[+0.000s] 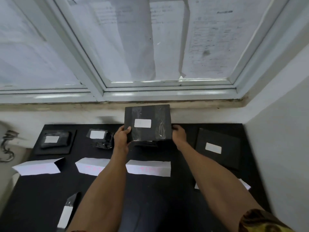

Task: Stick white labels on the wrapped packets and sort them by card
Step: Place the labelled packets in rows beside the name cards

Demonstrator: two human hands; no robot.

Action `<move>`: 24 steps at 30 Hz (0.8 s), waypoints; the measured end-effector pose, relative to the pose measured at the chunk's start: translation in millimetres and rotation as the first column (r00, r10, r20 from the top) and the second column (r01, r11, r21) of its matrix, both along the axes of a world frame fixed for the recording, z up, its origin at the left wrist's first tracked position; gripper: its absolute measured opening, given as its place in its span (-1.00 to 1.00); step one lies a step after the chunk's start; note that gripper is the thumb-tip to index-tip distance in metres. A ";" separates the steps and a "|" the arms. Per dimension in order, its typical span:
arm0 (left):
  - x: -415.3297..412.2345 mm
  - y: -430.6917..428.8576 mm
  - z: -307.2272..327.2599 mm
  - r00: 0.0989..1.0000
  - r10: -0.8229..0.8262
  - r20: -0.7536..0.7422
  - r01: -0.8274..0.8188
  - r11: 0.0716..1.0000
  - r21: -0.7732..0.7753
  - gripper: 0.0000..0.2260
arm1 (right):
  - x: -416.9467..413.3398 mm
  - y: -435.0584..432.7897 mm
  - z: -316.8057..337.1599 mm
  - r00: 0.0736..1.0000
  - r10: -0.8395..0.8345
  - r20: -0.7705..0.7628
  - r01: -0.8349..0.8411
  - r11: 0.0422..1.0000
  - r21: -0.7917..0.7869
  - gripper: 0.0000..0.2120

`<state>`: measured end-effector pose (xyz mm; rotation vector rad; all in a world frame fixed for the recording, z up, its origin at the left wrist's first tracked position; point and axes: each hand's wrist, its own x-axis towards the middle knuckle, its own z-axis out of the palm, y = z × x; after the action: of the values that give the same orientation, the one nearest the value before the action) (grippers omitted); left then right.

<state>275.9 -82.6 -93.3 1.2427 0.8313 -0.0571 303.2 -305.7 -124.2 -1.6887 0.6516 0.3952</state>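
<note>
"Now, where was the packet under examination?"

"The black wrapped rectangular packet [148, 114] was held up off the black table top [150, 190], face toward the camera, in front of the wall below the window sill. A white rectangular label [142, 123] sat on the middle of its face, between strips of clear tape."

"And the grip?"

"Both hands held it. The left hand [121, 137] gripped the lower left edge, thumb on the face. The right hand [179, 134] gripped the lower right edge, its fingers mostly hidden behind the packet."

"What lay beneath?"

"Three white folded paper cards stood in a row on the table: the left card [37, 167], the middle card [92, 165] and the right card [148, 168]. Their pink lettering was too blurred to read. The held packet was above and behind the right card. Behind the left card a labelled black bundle [55, 139] lay on a flat black square. Behind the middle card lay a labelled glossy black packet [100, 138]. A flat black labelled packet [217, 146] lay at the far right, apart from the hands. A strip of white labels [66, 213] lay near the table's front left."
</note>
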 end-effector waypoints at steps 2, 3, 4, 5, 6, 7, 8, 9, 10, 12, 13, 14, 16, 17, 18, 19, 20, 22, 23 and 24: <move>2.9 11.6 -3.9 1.000 0.013 -0.004 -0.013 1.000 0.007 -0.77 | -4.4 8.3 -11.5 0.984 0.161 0.074 -0.147 0.974 -0.170 -0.55; 5.0 18.5 -5.6 1.000 0.019 -0.006 -0.019 1.000 0.012 -0.78 | -4.7 12.3 -17.6 0.961 0.250 0.115 -0.219 0.948 -0.232 -0.50; 6.9 22.8 -5.2 1.000 0.023 -0.007 -0.023 1.000 0.015 -0.78 | -6.2 14.8 -18.2 0.925 0.352 0.143 -0.303 0.910 -0.284 -0.44; 9.5 26.2 -5.4 0.999 0.039 -0.006 -0.038 0.999 0.015 -0.76 | -7.3 17.5 -20.1 0.884 0.438 0.163 -0.370 0.870 -0.326 -0.40; 12.8 30.7 -6.7 0.998 0.064 -0.002 -0.064 0.998 0.010 -0.73 | -8.6 23.5 -19.7 0.850 0.500 0.168 -0.421 0.835 -0.354 -0.36; 15.2 32.2 -7.2 0.997 0.083 0.008 -0.083 0.997 0.004 -0.70 | -10.4 28.1 -19.1 0.828 0.537 0.160 -0.456 0.812 -0.364 -0.31; 17.3 33.7 -7.2 0.996 0.092 0.013 -0.092 0.996 0.005 -0.68 | -11.6 33.7 -19.1 0.814 0.567 0.129 -0.495 0.792 -0.357 -0.26; 19.0 36.3 -8.2 0.995 0.096 0.016 -0.096 0.995 0.005 -0.68 | -11.8 40.6 -21.4 0.786 0.612 0.086 -0.551 0.756 -0.354 -0.20; 19.7 38.0 -7.8 0.995 0.096 0.018 -0.096 0.995 0.004 -0.69 | -12.7 47.4 -22.9 0.748 0.663 0.026 -0.611 0.703 -0.362 -0.17; 20.3 40.7 -8.6 0.995 0.098 0.021 -0.098 0.995 -0.006 -0.70 | -12.8 57.8 -30.0 0.696 0.714 -0.068 -0.674 0.618 -0.405 -0.20; 20.8 41.9 -8.8 0.995 0.098 0.019 -0.098 0.995 -0.004 -0.70 | -11.9 61.6 -33.8 0.692 0.715 -0.094 -0.676 0.597 -0.433 -0.23; 21.9 43.0 -9.3 0.995 0.097 0.016 -0.097 0.995 -0.001 -0.70 | -10.8 64.8 -35.4 0.696 0.709 -0.111 -0.668 0.583 -0.463 -0.26; 22.8 45.2 -9.6 0.995 0.097 0.014 -0.097 0.995 0.005 -0.70 | -10.5 67.9 -36.8 0.711 0.696 -0.103 -0.638 0.576 -0.511 -0.35; 23.7 46.0 -9.5 0.995 0.097 0.015 -0.097 0.995 0.007 -0.69 | -10.7 67.6 -37.2 0.717 0.692 -0.088 -0.624 0.581 -0.523 -0.39; 24.6 46.8 -9.2 0.995 0.096 0.017 -0.096 0.995 0.010 -0.69 | -11.2 66.5 -36.7 0.717 0.694 -0.070 -0.616 0.583 -0.530 -0.44; 25.5 48.0 -10.4 0.995 0.096 0.016 -0.097 0.995 0.013 -0.69 | -12.0 64.7 -36.6 0.713 0.699 -0.050 -0.610 0.583 -0.537 -0.47; 26.0 48.5 -10.6 0.995 0.094 0.015 -0.094 0.995 0.015 -0.69 | -13.2 62.6 -36.0 0.710 0.704 -0.030 -0.604 0.586 -0.541 -0.50; 26.6 49.3 -12.6 0.996 0.092 0.009 -0.092 0.996 0.011 -0.69 | -15.9 58.9 -34.9 0.711 0.703 0.009 -0.588 0.602 -0.541 -0.52; 26.6 49.7 -13.8 0.996 0.091 0.006 -0.091 0.996 0.008 -0.69 | -16.8 57.6 -34.8 0.719 0.695 0.025 -0.578 0.617 -0.535 -0.51; 26.5 49.9 -14.8 0.996 0.089 0.004 -0.089 0.996 0.007 -0.69 | -17.3 56.9 -34.8 0.729 0.684 0.036 -0.568 0.633 -0.526 -0.48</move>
<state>302.3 -32.7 -108.1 1.2109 0.8832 0.0198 286.0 -248.8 -159.0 -2.4054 -0.0798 0.5437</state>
